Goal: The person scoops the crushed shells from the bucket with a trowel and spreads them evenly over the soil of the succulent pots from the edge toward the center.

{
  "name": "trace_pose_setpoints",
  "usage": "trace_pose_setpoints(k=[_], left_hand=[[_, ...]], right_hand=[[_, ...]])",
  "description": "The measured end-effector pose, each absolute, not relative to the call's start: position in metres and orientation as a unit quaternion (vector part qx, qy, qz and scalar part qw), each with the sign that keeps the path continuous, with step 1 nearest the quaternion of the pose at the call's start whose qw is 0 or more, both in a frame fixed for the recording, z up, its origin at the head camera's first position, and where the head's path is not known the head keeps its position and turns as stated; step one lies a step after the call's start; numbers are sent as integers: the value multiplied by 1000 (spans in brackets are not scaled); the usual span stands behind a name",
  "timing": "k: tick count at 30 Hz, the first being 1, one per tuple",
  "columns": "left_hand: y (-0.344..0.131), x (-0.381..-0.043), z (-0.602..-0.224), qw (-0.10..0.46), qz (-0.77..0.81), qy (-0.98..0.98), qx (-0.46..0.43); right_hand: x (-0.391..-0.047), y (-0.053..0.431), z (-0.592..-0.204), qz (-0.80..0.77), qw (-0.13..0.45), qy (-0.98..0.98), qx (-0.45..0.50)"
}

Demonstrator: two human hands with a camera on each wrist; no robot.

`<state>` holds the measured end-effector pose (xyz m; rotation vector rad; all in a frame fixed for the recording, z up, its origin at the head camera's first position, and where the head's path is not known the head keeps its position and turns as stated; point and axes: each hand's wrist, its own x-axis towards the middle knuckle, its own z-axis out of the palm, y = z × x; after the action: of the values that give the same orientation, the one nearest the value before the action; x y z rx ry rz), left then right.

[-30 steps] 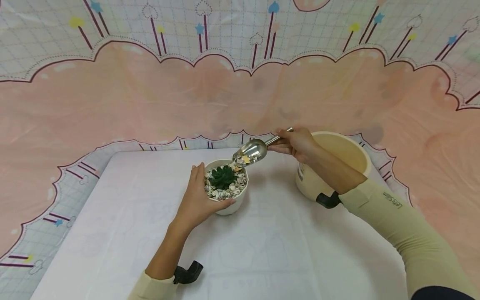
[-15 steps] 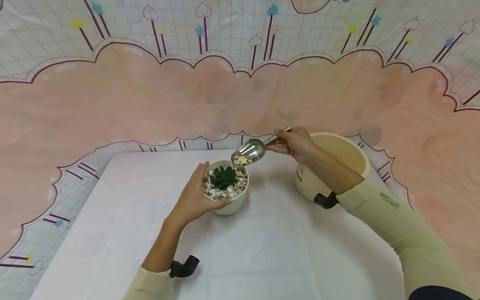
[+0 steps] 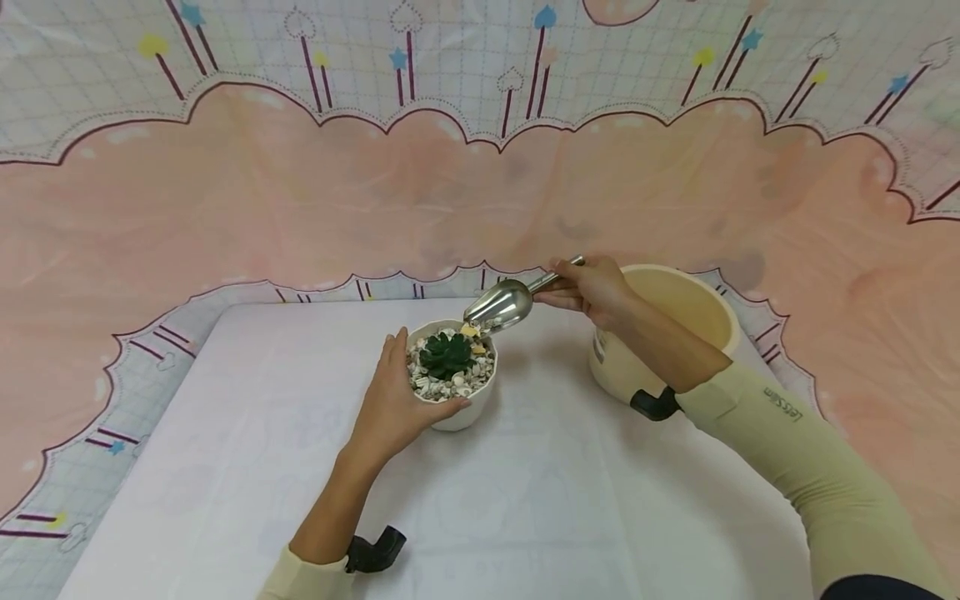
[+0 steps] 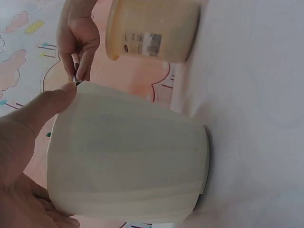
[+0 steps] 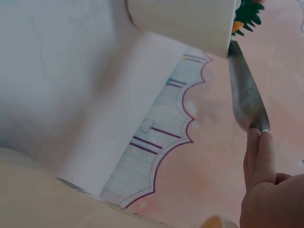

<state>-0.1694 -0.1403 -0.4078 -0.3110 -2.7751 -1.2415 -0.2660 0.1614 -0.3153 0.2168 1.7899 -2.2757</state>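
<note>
A small white flower pot (image 3: 463,413) stands on the table, holding a dark green succulent (image 3: 447,355) among pale pebbles (image 3: 450,387). My left hand (image 3: 393,408) grips the pot around its rim, thumb on the near side and fingers on the far left; the left wrist view shows the pot's pale wall (image 4: 128,152) close up. In my right hand (image 3: 596,287), a shiny metal scoop (image 3: 504,305) is held by its handle and tilted down, its lip right at the pot's far right rim. Yellowish stones (image 3: 471,331) lie at that lip, and the scoop's bowl looks bare.
A large cream bucket (image 3: 663,310) stands behind and under my right forearm; its label (image 4: 153,45) shows in the left wrist view. White cloth (image 3: 525,500) covers the table, and a pink patterned curtain (image 3: 375,208) hangs behind the table's back edge.
The stones that lay in the scoop have slid out of it into the pot, beside the succulent. My left wrist shifted slightly left, then back; the scoop has barely moved.
</note>
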Motion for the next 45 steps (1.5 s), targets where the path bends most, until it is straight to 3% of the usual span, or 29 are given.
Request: trace_pose_setpoints(k=[11,22,29,36,45], left_hand=[[-152,-179,-407,7,-428,-892,-144],[-138,-170,-410,51,-415,-902,-110],[-143,-174,-410,37,-420,-895,-146],[-138,-170,-405,33,-415,-903,-104],[-143,-176,-409,33,-419,-900,-116]], right_hand=[[-267,157,-320,-782,104,612,55],[-268,150,-323,-786,92,610,50],[-269,148,-325,-783,95,613,41],[-270,145,-325,-780,89,618,37],[-271,141,-326,-786,91,611,31]])
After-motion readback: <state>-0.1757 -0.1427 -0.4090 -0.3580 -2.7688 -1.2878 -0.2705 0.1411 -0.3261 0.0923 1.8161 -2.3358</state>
